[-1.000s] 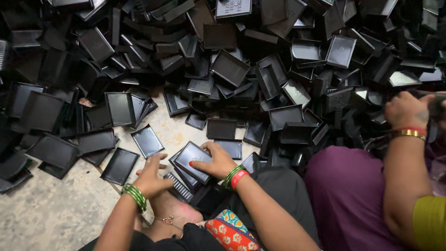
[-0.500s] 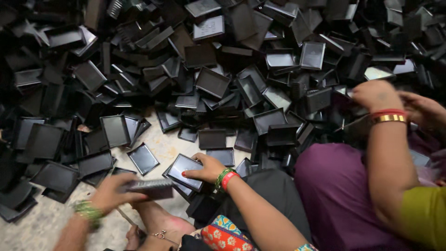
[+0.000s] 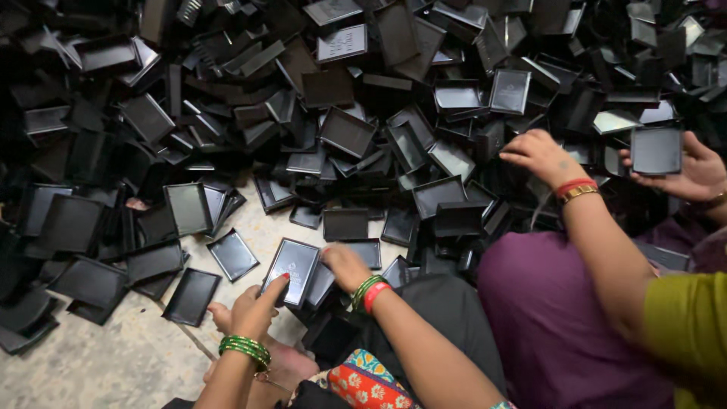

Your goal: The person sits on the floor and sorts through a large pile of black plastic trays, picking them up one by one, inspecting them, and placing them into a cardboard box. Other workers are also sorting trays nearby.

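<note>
A flat black rectangular tray (image 3: 291, 266) with a pale rim lies tilted in front of my knees, on top of other trays. My left hand (image 3: 251, 309), with green bangles on the wrist, grips its lower edge between thumb and fingers. My right hand (image 3: 343, 265), wearing green and red bangles, holds the same tray at its right corner. A huge heap of similar black trays (image 3: 348, 129) fills the floor beyond my hands. My bare foot (image 3: 291, 363) shows below the left hand.
A co-worker in purple cloth (image 3: 545, 318) and a yellow-green sleeve sits at the right. One of their hands (image 3: 541, 155) reaches into the heap; the other (image 3: 693, 170) holds a black tray (image 3: 655, 150). Loose trays (image 3: 191, 295) lie on the pale concrete floor (image 3: 91, 363) at the left.
My left hand, which had swung out to the left with a stack of trays, has come back to the tray in front. The co-worker's hand has moved down-left into the heap.
</note>
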